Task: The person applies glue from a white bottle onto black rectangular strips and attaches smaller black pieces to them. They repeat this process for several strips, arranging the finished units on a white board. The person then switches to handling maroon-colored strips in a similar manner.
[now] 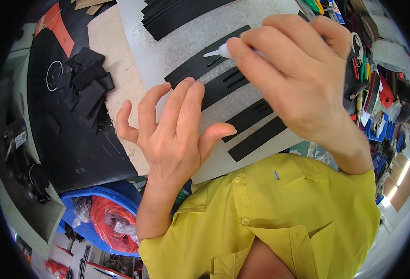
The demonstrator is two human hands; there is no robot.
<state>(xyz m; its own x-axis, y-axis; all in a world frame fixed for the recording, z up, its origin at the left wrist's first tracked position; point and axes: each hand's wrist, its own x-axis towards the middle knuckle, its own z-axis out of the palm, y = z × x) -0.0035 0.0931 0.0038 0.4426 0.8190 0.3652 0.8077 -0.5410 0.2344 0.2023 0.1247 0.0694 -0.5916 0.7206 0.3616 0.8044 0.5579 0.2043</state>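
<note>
Black strip (191, 66) lying on the grey board (160, 60), which serves as our landmark. Our right hand (298, 69), above the far part of the board, is closed around a white nozzle bottle (221, 51); its tapered tip points down at the strip, beside a dark elongated mark. Whether tip and strip touch, we cannot tell. Our left hand (170, 135), over the board's left edge, is spread wide and grips nothing — its fingertips meet the near edge of the strip at the left end, and its thumb stands apart.

Nearer to us on the board, we note a second strip (221, 88) with dark slit-like marks, then a third strip (246, 122) and a fourth strip (256, 141), set roughly parallel. At the board's far side lies a fanned stack of black strips (181, 18). Along its left edge runs a cream sheet (114, 56); beyond that, on the black surface (98, 167), we find a heap of black pieces (86, 83), a white loop (54, 76) and an orange piece (61, 32). Left of the board and nearer to us stands a blue tub (95, 190) containing red plastic (107, 218) — right of the board, assorted tools crowd together.
</note>
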